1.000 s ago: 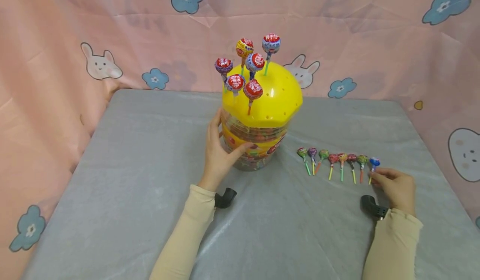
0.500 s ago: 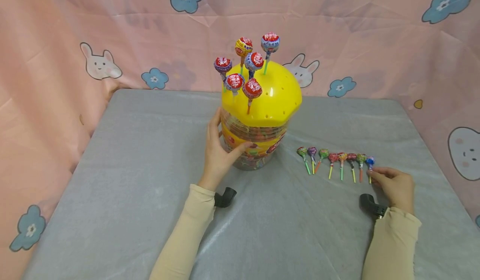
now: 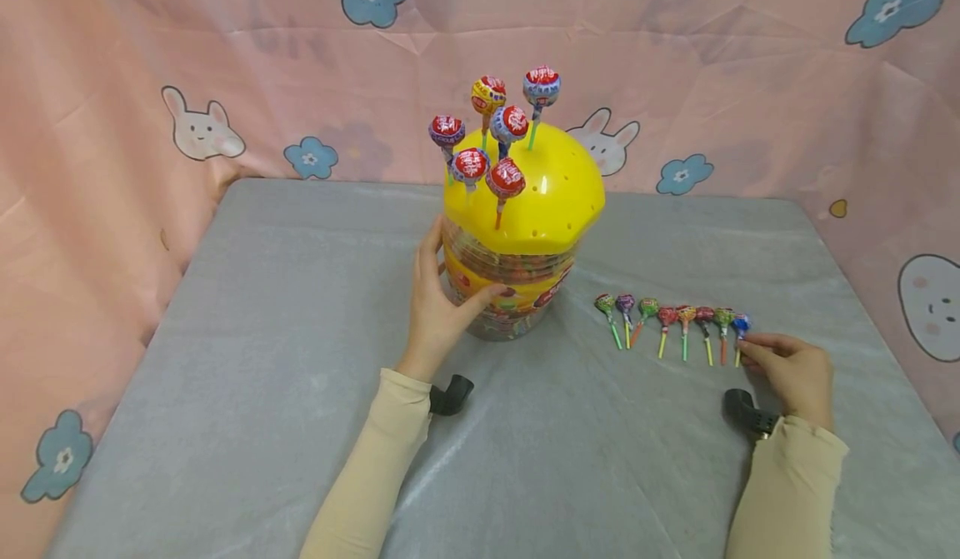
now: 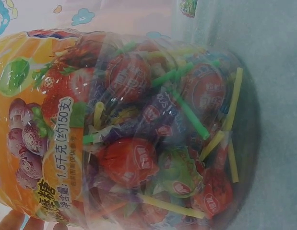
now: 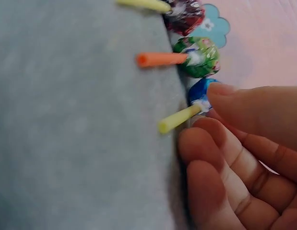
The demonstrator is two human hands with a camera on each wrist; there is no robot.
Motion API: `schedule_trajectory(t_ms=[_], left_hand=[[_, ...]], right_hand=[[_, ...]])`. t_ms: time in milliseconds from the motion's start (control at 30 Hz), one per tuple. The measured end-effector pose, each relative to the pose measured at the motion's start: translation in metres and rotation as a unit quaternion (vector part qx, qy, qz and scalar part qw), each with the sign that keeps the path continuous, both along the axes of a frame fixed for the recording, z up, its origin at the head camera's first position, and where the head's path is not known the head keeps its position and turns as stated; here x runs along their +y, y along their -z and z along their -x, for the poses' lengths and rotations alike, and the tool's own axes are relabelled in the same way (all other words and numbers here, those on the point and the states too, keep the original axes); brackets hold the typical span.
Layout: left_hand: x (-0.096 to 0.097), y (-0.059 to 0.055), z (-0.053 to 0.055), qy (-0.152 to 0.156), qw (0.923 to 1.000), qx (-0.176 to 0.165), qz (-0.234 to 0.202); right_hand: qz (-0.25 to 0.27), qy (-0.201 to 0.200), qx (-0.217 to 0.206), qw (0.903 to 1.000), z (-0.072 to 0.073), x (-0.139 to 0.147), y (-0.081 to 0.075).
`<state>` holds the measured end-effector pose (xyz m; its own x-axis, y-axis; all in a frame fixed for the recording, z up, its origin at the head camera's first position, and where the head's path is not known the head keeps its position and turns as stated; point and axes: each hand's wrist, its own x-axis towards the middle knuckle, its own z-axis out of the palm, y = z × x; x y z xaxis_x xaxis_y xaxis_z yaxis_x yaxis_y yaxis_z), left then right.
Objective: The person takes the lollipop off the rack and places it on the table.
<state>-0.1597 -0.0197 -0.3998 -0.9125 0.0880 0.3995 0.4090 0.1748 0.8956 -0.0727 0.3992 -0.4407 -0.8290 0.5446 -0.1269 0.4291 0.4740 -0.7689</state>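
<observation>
In the head view my left hand (image 3: 441, 309) grips the side of a clear plastic candy jar (image 3: 517, 280), thumb across its front and fingers behind it. The jar has a yellow holed lid (image 3: 558, 184), with several wrapped lollipops (image 3: 506, 177) standing in it. Through its wall, more lollipops (image 4: 129, 160) show in the left wrist view. On the right, my right hand (image 3: 795, 376) pinches a blue-wrapped lollipop (image 3: 741, 324) with a yellow stick (image 5: 177, 120), at the end of a row. Beside it lies a green-wrapped lollipop (image 5: 198, 57) with an orange stick.
The row of lollipops (image 3: 685, 316) lies on the grey tablecloth (image 3: 585, 459) to the right of the jar, heads pointing away. A pink curtain (image 3: 262, 59) with rabbits and flowers hangs behind the table. A black wrist camera (image 3: 742, 409) projects from each sleeve.
The blue-wrapped lollipop has shifted slightly left, closer to the green one beside it, with my right hand at it. My left hand and the jar have stayed in place.
</observation>
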Motion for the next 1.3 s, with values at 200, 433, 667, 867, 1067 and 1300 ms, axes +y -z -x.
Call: schedule_trajectory(t_ms=[200,433,667,867,1067,1300], left_hand=[[-0.002,-0.001,0.0,0.0,1.0,-0.002,-0.003],[-0.004,-0.003,0.0,-0.008,1.0,-0.002,0.003],[-0.005,-0.003,0.001,-0.012,0.9999,0.003,0.003],[-0.006,-0.003,0.002,-0.014,0.9999,0.004,0.004],[-0.004,-0.001,0.001,-0.014,0.9999,-0.004,0.01],[-0.002,-0.001,-0.001,-0.003,0.9998,-0.016,0.009]], right_hand=[[0.031,-0.011,0.027,0.9991,0.001,-0.003,-0.01],[0.077,-0.022,0.086,0.9931,0.005,-0.012,-0.022],[0.121,-0.023,0.128,0.9841,0.01,-0.025,-0.036],[0.172,0.0,0.178,0.9689,0.014,-0.041,-0.043],[0.203,0.035,0.221,0.9531,0.016,-0.058,-0.054],[0.182,0.016,0.244,0.9523,0.022,-0.082,-0.074]])
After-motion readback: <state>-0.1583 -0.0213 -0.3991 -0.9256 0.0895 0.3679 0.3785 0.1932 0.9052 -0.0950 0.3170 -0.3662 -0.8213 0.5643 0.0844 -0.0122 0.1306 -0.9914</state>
